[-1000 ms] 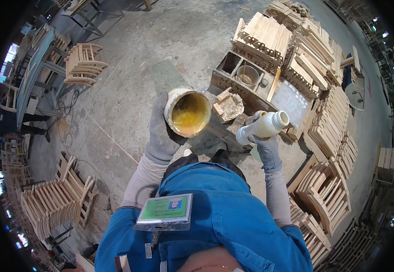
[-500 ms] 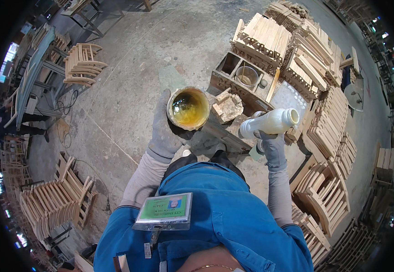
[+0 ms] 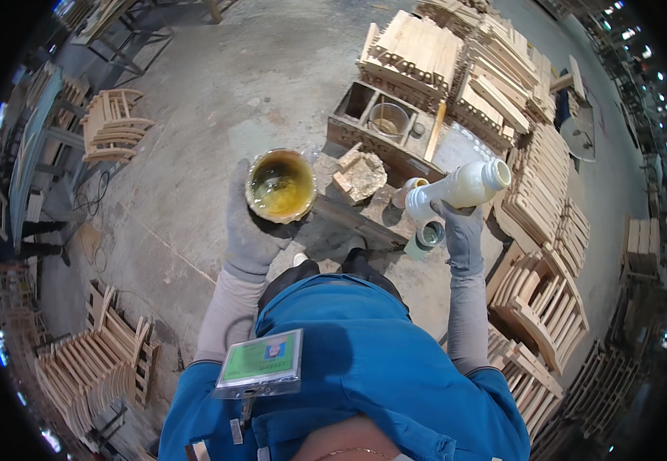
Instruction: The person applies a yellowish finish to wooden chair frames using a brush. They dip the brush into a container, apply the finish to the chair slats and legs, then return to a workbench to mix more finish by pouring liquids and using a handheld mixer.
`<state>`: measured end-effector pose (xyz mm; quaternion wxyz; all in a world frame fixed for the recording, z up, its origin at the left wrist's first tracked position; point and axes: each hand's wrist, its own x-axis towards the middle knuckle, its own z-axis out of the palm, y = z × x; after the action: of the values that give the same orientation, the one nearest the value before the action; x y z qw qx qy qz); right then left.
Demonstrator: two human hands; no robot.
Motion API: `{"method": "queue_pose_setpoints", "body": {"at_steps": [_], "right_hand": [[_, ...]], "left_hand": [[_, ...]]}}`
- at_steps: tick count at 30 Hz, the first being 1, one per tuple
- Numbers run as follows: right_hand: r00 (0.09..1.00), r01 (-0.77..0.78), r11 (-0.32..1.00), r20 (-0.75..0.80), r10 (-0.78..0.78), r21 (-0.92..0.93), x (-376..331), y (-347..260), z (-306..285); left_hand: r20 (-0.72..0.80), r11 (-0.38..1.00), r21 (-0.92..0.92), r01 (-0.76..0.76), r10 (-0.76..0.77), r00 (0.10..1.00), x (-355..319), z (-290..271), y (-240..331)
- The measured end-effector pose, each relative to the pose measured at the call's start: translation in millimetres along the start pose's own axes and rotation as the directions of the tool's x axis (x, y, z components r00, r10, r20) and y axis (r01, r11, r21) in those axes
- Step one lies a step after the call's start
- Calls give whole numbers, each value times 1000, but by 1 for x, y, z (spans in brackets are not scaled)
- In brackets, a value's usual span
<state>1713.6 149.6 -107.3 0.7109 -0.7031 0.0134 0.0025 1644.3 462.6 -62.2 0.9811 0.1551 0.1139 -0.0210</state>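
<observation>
Nearest the camera is the person's blue jacket (image 3: 364,384) with a green badge (image 3: 260,363) clipped at the chest. From it both grey-gloved arms reach forward over the low bench (image 3: 349,223), which serves as the landmark here.

The left hand (image 3: 250,227) grasps a round tub (image 3: 280,184) from below, to the left of the bench. The tub is held about level and open, with yellowish liquid pooled in its bottom and smeared up its walls. The right hand (image 3: 460,230) is clenched around a white plastic bottle (image 3: 460,187), held to the right of the bench and tipped nearly on its side. Its wide mouth points away from the tub, and no stream shows between the two.

Judging by this, the tub already carries some liquid, while the bottle is apart from it, so any pouring is either finished or not yet begun; the pictures cannot settle which. A small open can (image 3: 429,233) sits just below the bottle, close to the bench's right end, and a crusted wooden block (image 3: 360,175) rests on the bench top.

Beyond the bench stands a wooden tray (image 3: 356,131) holding a bucket (image 3: 385,119). Farther still, stacks of wooden chair parts (image 3: 418,50) line the concrete floor (image 3: 218,77).
</observation>
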Motion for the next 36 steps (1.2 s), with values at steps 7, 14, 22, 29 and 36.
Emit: {"method": "queue_pose_setpoints", "body": {"at_steps": [7,14,22,29,36], "right_hand": [[989,31,927,-143,25,374,17,12,-31],[961,-9,891,-243,134,454,27,59,-60],[890,-25,970,-437,131,241,49,118,-72],[883,-163,980,-426,196,111,67,160,-72],[896,-225,963,-419,145,-149,68,190,-63]], "left_hand": [[-152,995,94,10,4,988,3,2,2],[-82,981,193,30,-15,997,13,0,-9],[-47,973,228,42,-32,998,22,15,-21],[-133,968,249,-34,69,989,18,36,-35],[-108,966,252,-55,85,990,11,40,-37]]}}
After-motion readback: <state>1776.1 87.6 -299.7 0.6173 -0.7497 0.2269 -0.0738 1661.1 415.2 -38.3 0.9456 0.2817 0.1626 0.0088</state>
